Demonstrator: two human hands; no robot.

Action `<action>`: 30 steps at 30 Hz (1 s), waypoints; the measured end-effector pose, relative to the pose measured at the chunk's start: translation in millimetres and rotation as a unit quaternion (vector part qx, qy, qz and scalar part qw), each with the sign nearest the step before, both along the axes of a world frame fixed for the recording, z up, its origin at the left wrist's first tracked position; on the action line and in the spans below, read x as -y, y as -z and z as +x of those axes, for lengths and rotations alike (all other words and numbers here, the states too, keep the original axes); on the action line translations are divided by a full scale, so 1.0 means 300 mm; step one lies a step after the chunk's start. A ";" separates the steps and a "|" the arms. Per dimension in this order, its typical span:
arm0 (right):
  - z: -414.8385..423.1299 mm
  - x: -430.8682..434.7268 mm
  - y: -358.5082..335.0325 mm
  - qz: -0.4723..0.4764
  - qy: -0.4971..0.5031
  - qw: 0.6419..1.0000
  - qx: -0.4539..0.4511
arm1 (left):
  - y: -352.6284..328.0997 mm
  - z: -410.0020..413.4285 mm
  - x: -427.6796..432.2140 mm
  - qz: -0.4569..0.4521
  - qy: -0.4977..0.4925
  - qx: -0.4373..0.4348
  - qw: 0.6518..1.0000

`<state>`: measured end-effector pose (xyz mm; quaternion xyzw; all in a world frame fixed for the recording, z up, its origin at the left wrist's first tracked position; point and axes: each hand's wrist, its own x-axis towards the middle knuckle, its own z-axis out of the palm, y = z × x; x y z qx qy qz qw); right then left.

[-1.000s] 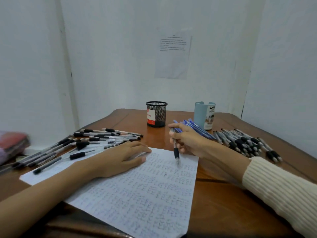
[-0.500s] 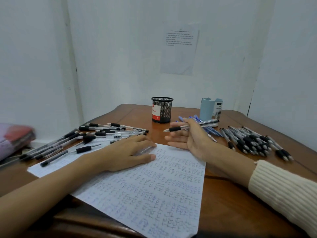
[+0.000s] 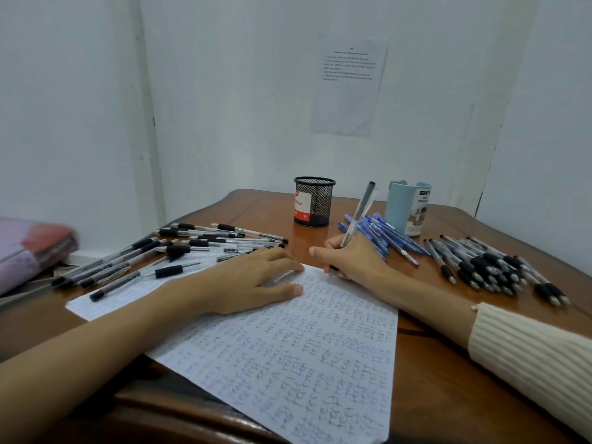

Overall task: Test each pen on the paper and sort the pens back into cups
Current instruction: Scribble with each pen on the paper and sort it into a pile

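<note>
Head view is showing me right hand [image 3: 352, 261] gripping a slim clear pen [image 3: 360, 209] on scribbled paper [image 3: 288, 363], left hand [image 3: 253, 283] lying flat, fingers relaxed.

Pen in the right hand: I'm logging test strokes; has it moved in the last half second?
Yes. The pen in the right hand swung from level, tip toward the mesh cup, to upright, tip down at the top edge of the paper.
</note>
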<state>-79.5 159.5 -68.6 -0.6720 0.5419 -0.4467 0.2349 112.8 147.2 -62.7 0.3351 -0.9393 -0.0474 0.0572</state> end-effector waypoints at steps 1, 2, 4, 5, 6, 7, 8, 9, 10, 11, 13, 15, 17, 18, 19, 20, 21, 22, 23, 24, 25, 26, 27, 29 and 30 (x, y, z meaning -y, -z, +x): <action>-0.001 -0.003 0.001 0.002 -0.013 1.000 0.002 | 0.001 0.000 0.000 0.000 0.000 0.000 1.000; -0.001 -0.007 0.002 0.001 -0.027 1.000 0.002 | 0.000 0.000 0.000 0.000 0.001 0.000 1.000; 0.002 -0.007 0.008 -0.009 -0.039 0.999 -0.006 | -0.002 0.000 -0.001 0.001 0.002 0.000 1.000; 0.001 -0.005 0.011 -0.016 -0.034 0.999 -0.010 | -0.003 0.000 -0.002 0.001 0.002 0.000 1.000; -0.001 -0.004 0.013 -0.020 -0.025 0.999 -0.012 | -0.003 0.000 -0.004 0.001 0.003 -0.001 1.000; -0.002 -0.003 0.013 -0.022 -0.017 0.999 -0.015 | -0.003 0.000 -0.004 0.002 0.003 -0.003 1.000; -0.004 -0.003 0.015 -0.020 -0.013 1.000 -0.012 | -0.003 0.000 -0.005 0.002 0.002 -0.003 1.000; -0.006 -0.004 0.014 -0.017 -0.018 1.000 -0.004 | -0.003 0.000 -0.005 0.002 0.001 -0.003 1.000; -0.006 -0.007 0.013 -0.011 -0.025 1.000 0.001 | -0.003 -0.001 -0.005 0.001 0.001 -0.002 1.000; -0.005 -0.010 0.011 -0.010 -0.028 1.000 0.001 | -0.004 -0.001 -0.006 0.000 0.001 -0.001 1.000; -0.001 -0.009 0.011 -0.019 -0.025 0.999 -0.007 | -0.003 -0.001 -0.007 -0.001 0.000 0.002 1.000; -0.004 -0.003 0.012 -0.023 -0.019 1.000 0.004 | -0.003 -0.001 -0.005 0.000 0.000 0.002 1.000; -0.009 0.002 0.014 -0.020 -0.017 1.000 0.009 | -0.003 -0.001 -0.004 0.001 0.001 0.000 1.000; -0.009 0.002 0.016 -0.022 -0.012 1.000 0.001 | -0.003 -0.002 -0.004 0.001 0.001 -0.002 1.000; -0.009 0.004 0.018 -0.024 -0.010 1.000 -0.006 | -0.002 -0.001 -0.003 0.001 0.002 -0.002 1.000; -0.010 0.005 0.020 -0.025 -0.012 1.000 -0.009 | 0.000 0.000 -0.002 0.000 0.002 -0.003 1.000; -0.009 0.005 0.019 -0.024 -0.015 1.000 -0.009 | 0.001 0.000 -0.001 0.000 0.002 -0.004 1.000; -0.008 0.004 0.019 -0.023 -0.016 1.000 -0.008 | 0.003 0.001 0.001 0.000 0.003 -0.005 1.000; -0.008 0.004 0.018 -0.023 -0.014 1.000 -0.007 | 0.004 0.001 0.001 -0.001 0.003 -0.006 1.000; -0.008 0.003 0.018 -0.025 -0.011 1.000 -0.006 | 0.005 0.001 0.002 -0.002 0.004 -0.007 1.000; -0.008 0.004 0.017 -0.027 -0.011 1.000 -0.004 | 0.006 0.002 0.003 -0.003 0.004 -0.007 1.000; -0.008 0.004 0.016 -0.029 -0.012 0.999 -0.004 | 0.005 0.001 0.004 -0.004 0.003 -0.007 1.000; -0.008 0.002 0.015 -0.032 -0.014 0.999 -0.006 | 0.006 0.001 0.005 -0.004 0.003 -0.006 1.000; -0.008 0.004 0.016 -0.032 -0.019 0.999 -0.010 | 0.007 -0.001 0.006 -0.005 0.002 -0.005 1.000; -0.010 0.005 0.017 -0.032 -0.020 0.999 -0.010 | 0.007 -0.001 0.006 -0.004 0.002 -0.006 1.000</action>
